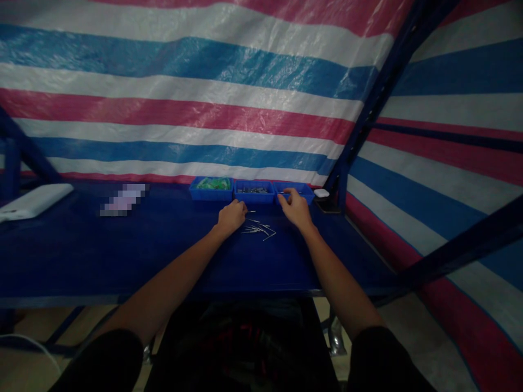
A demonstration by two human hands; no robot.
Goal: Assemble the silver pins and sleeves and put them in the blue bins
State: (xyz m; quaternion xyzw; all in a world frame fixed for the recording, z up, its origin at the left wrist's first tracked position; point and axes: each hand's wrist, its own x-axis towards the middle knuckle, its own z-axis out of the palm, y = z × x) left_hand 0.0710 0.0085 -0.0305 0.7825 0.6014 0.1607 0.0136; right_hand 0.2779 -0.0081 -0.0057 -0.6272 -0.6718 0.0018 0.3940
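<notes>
Several thin metal rods (256, 229) lie in a loose heap on the blue table (163, 245). My left hand (232, 215) is just behind and left of the heap, its fingers closed on a thin metal rod (251, 211) whose end sticks out to the right. At the front of the right-hand blue bin (304, 194), my right hand (296, 209) has thumb and fingers curled in a pinch; what is in it is too small to make out. The middle blue bin (254, 197) contains small metal parts (253, 190).
The left blue bin (211, 194) holds green material (213, 184). A small white case (321, 193) and a dark phone-like slab (328, 206) lie at right. A white device (36, 200) sits far left. Striped sheeting (183, 120) and metal frame bars (368, 103) surround the table.
</notes>
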